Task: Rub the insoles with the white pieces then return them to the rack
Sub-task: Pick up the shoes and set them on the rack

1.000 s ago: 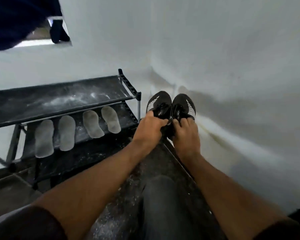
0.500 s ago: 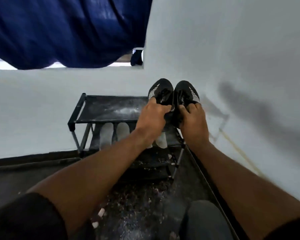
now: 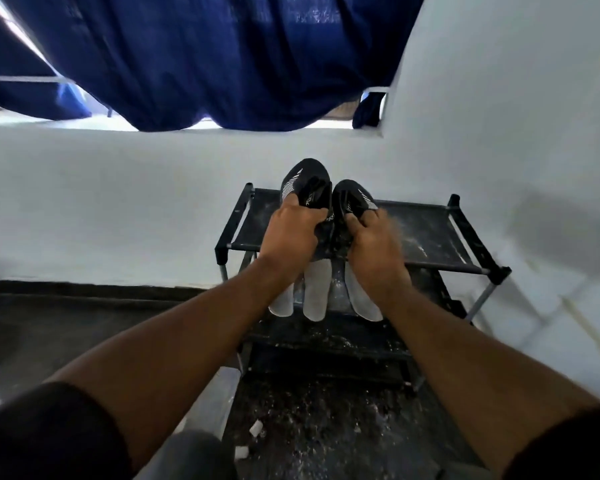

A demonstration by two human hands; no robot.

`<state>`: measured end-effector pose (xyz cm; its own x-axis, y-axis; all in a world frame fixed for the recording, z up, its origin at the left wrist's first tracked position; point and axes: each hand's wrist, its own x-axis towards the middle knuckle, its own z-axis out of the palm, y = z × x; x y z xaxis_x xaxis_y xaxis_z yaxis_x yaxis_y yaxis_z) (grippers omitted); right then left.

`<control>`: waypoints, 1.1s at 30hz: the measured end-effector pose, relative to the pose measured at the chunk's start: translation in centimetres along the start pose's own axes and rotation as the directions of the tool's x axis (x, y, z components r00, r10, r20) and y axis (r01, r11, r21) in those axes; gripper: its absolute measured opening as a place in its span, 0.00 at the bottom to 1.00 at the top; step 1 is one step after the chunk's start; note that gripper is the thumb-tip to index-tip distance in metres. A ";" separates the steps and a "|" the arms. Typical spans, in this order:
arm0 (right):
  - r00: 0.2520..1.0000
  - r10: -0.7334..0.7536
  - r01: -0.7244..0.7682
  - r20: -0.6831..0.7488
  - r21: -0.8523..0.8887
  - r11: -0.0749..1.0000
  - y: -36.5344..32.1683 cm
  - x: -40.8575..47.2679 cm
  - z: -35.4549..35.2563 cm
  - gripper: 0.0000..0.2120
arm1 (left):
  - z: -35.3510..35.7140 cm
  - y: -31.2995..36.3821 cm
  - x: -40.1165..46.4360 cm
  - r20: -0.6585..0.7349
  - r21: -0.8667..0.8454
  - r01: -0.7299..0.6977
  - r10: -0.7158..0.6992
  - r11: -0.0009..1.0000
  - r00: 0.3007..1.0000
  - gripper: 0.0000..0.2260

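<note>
Grey, chalk-dusted insoles (image 3: 315, 292) lay side by side on the middle shelf of a black shoe rack (image 3: 426, 233), toes pointing toward the wall behind it; three showed, their upper parts hidden by the hands. They were flat, rounded at the ends and matte, like felt or foam.

Above the rack's top shelf, both arms were stretched straight forward, forearms bare, dark short sleeves at the near edge of the view. The left hand (image 3: 288, 237) gripped the heel opening of a black knit shoe (image 3: 303, 180), fingers curled over its rim, knuckles up. The right hand (image 3: 371, 245) gripped a second black shoe (image 3: 352, 199) the same way. The two shoes were pressed together, side against side, toes pointing away from the person, each with thin white stripes along its outer flank. Whether their soles touched the top shelf could not be told.

The rack's top shelf was a taut dark fabric panel, smeared with white powder, stretched between metal tubes with black plastic corner joints. Its lower shelves were dark and speckled with the same powder.

On the dark floor in front of the rack lay scattered white dust and two small white pieces (image 3: 256, 428), blocky and chalk-like. Behind the rack rose a smooth white wall (image 3: 118, 202), and above that hung a deep blue cloth (image 3: 205, 57) in loose folds.
</note>
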<state>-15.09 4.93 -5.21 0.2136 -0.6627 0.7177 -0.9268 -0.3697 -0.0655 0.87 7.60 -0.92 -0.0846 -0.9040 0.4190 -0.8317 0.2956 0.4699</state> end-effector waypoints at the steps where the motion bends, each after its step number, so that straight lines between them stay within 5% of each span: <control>1: 1.000 0.009 -0.009 -0.001 0.001 1.000 0.2 0.4 0.5 0.17 | 0.1 -0.3 0.5 0.003 0.003 -0.001 0.001 1.000 1.000 0.20; 18: 0.990 0.078 -0.078 0.120 -0.009 0.997 4.5 -0.4 4.1 0.20 | 4.8 -2.9 4.4 0.088 0.021 0.033 -0.035 0.999 0.996 0.24; 24: 0.968 0.161 -0.129 0.191 -0.170 0.977 2.9 0.6 2.3 0.19 | 3.8 -2.3 4.6 0.099 0.062 -0.060 0.054 0.996 0.994 0.29; 33: 0.998 0.006 0.001 0.059 -0.111 0.994 -0.7 1.5 -0.6 0.13 | 1.1 -1.9 1.2 -0.113 0.211 -0.170 0.197 0.962 0.974 0.23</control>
<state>-14.32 4.54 -3.70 0.2262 -0.7023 0.6750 -0.9551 -0.2960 0.0121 1.79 5.66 -2.18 -0.1843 -0.7871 0.5887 -0.9021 0.3732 0.2167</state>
